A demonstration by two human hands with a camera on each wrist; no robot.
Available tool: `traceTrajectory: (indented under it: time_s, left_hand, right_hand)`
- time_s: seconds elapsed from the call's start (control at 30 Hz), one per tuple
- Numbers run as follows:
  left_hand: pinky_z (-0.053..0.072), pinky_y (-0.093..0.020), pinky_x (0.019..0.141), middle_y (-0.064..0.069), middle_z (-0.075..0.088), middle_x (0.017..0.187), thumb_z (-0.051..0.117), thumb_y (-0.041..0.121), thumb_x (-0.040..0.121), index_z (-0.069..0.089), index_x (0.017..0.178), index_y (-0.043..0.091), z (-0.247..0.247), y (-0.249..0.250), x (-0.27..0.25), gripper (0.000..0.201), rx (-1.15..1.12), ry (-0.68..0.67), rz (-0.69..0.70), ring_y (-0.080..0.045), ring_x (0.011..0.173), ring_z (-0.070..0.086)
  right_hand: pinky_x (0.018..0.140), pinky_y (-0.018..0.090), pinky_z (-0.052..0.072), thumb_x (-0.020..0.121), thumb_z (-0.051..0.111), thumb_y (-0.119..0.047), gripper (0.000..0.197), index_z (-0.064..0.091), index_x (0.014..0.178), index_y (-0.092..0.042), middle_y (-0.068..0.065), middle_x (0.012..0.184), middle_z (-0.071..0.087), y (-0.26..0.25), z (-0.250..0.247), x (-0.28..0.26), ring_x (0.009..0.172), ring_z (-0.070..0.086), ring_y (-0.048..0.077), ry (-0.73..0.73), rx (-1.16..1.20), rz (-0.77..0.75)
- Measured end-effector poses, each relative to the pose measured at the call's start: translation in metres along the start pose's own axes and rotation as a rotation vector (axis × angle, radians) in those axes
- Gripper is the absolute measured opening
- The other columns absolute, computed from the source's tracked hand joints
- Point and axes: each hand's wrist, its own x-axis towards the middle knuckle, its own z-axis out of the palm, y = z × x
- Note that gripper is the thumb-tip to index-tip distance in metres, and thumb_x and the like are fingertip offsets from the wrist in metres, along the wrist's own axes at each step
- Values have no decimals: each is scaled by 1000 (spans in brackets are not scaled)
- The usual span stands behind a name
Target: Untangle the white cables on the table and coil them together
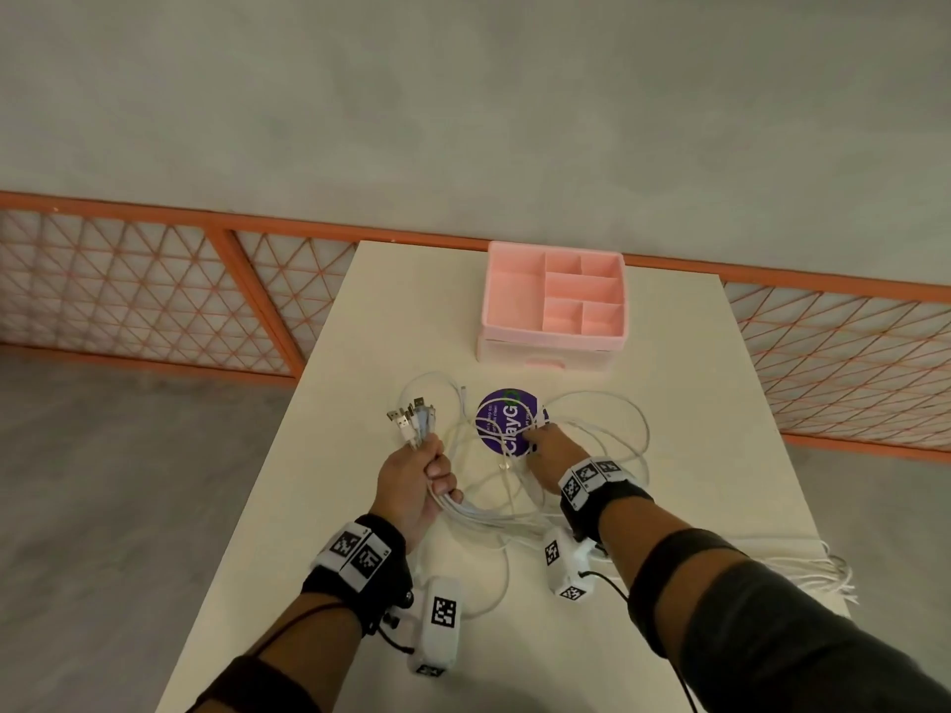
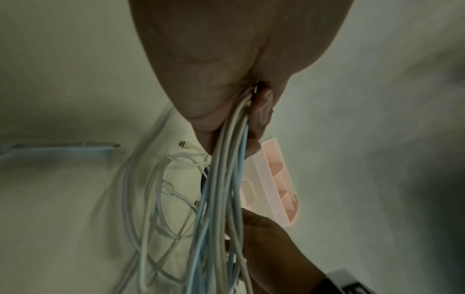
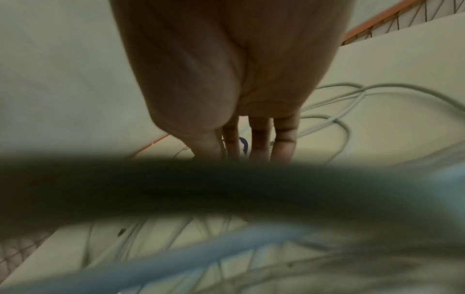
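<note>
1. The left hand is curled tight round a bundle of white cables, its grip closed just below their plug ends, which fan upward and away from the fist.
2. From the bottom of that fist the gathered cables run down and to the right, low over the desk, toward the right wrist.
3. In the left wrist view the same bundle leaves the closed fingers; one or two strands look pale blue.
4. The rest of the cables lie in loose overlapping loops on the desk, spread between and beyond the two hands.
5. The right hand reaches down to a round purple sticker among the loops, fingers extended toward the desk. Whether they have hold of a strand I cannot tell; the fingertips are hidden in the wrist view.
6. A pink organiser box with several compartments stands farther back on the desk, apart from the cables.
7. More white strands hang over the desk's right edge.
</note>
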Motion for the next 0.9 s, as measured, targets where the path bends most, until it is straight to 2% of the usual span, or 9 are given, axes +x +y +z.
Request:
traceTrajectory:
  time_s: [0.1,0.23,0.33,0.4,0.47,0.6,0.73,0.8,0.9]
  left_hand:
    - [41,-28,49,5,36,50,44,23,105,47,76,16,1,1,-1,30,12,-14,12,-11,40,33]
    - [40,-27,51,5,36,51,44,23,105,49,79,14,5,2,-4,28,24,-29,19,-11,41,33]
    - [41,-27,49,5,36,51,44,21,105,48,80,15,10,3,-8,26,36,-51,41,-11,41,33]
    - [41,-27,49,4,35,52,45,19,105,48,81,15,14,6,-11,24,56,-71,61,-11,41,34]
    - [41,-28,49,4,35,53,45,20,104,48,81,15,16,8,-13,24,64,-96,66,-11,42,34]
    - [40,-29,53,4,36,54,45,20,104,49,82,15,21,12,-16,24,75,-125,72,-11,43,34]
    - [39,-29,53,4,35,54,44,21,104,50,81,15,28,14,-21,24,68,-149,92,-11,43,33]
    - [39,-29,53,4,36,55,44,21,104,51,81,14,33,16,-24,25,48,-180,117,-11,44,34]
    - [40,-30,53,3,36,57,44,20,105,51,81,14,41,19,-29,25,54,-223,168,-12,45,34]
  right_hand:
    - [101,39,44,98,46,-14,35,63,128,-15,13,130,54,1,-15,-4,115,56,35,189,55,-24]
    - [79,28,48,95,52,-8,19,69,101,-14,6,102,68,1,-52,-19,95,64,25,462,353,20]
    - [70,26,48,92,54,-4,16,61,91,-19,-1,86,66,-6,-77,-33,82,65,22,506,497,-44]
    - [66,28,51,92,53,-3,16,57,93,-18,3,85,64,-13,-92,-45,76,65,23,554,593,-115]
    - [60,28,49,92,52,-1,20,59,89,-19,3,83,64,-22,-107,-57,66,64,22,596,681,-173]
    - [55,29,47,91,48,4,31,69,80,-16,3,75,61,-39,-129,-78,56,56,18,584,831,-205]
    - [44,31,47,92,48,5,25,63,98,-13,9,79,58,-51,-134,-96,56,54,23,487,872,-293]
    - [45,32,48,92,48,4,23,61,100,-12,11,78,60,-52,-129,-101,55,56,24,425,800,-287]
    - [48,32,47,91,47,8,24,68,90,-3,16,68,61,-51,-116,-105,54,55,27,277,735,-215]
